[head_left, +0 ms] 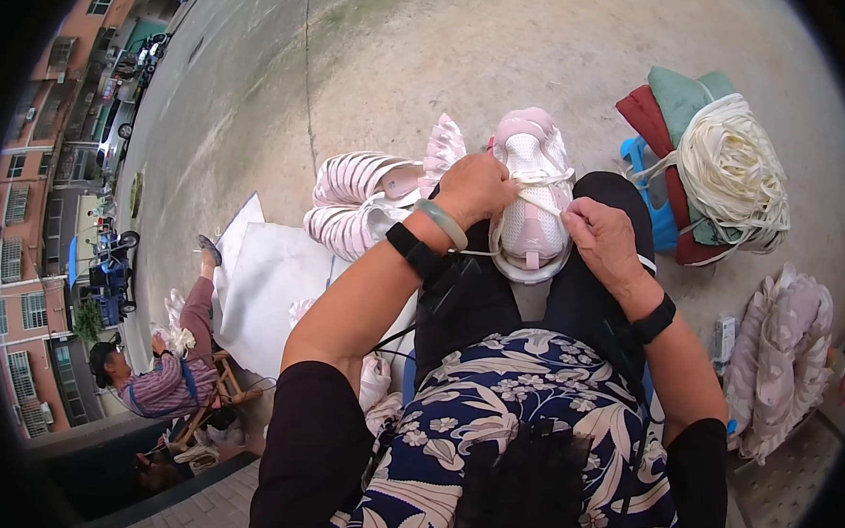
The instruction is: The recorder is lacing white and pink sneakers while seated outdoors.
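A pink and white sneaker (535, 234) rests between my knees, its toe pointing away from me. A cream shoelace (534, 186) crosses the top of the shoe, running between my two hands. My left hand (476, 187) is closed around the lace at the shoe's left side, with a bangle on its wrist. On the right side, my right hand (607, 241) pinches the other stretch of lace between thumb and fingers. The eyelets under my fingers are partly hidden.
Rows of stacked pink and white sneakers (357, 203) stand left of my hands. At the right, a bundle of cream laces (733, 166) lies on folded cloth over a blue stool (649, 180). More shoe pieces (786, 355) are piled below. A seated person (168, 380) works at far left.
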`<act>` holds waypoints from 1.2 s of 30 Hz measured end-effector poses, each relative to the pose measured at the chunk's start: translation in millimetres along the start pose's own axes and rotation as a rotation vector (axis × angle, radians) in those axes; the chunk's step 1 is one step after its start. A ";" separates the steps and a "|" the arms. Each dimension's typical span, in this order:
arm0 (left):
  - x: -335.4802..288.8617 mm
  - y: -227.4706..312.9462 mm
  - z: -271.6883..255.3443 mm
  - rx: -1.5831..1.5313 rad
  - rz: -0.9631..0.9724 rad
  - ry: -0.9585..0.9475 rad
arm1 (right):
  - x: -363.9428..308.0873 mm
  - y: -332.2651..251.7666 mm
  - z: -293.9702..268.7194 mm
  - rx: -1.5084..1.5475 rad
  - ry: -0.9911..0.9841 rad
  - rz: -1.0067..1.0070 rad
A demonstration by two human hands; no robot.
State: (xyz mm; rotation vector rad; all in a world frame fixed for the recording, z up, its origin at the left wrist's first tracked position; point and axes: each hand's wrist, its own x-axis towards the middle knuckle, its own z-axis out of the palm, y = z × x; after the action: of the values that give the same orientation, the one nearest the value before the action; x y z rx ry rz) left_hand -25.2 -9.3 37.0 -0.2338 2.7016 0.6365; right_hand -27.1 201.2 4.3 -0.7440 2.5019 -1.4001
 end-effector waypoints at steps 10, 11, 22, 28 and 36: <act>-6.5 -1.9 -11.1 -0.931 -0.110 -0.348 | -1.8 -3.4 -0.4 0.033 0.032 0.049; -9.0 2.8 -11.6 -1.013 -0.057 -0.387 | -2.0 -3.1 -0.2 0.050 0.027 0.083; -30.2 -37.1 -34.1 -1.101 0.157 -0.229 | -3.1 -2.9 0.7 -0.073 0.042 -0.041; -37.7 -63.0 -15.8 -1.239 0.077 -0.170 | -0.7 -11.0 -9.5 -0.122 0.124 -0.118; -22.9 -54.7 -5.8 -0.999 -0.055 -0.076 | -20.6 -7.4 -32.7 -0.163 0.190 -0.145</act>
State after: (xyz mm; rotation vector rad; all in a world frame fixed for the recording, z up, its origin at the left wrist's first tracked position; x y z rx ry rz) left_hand 7.2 -58.6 28.6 -0.4982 2.0624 1.8684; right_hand -19.5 232.8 26.5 -0.8777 2.7864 -1.3834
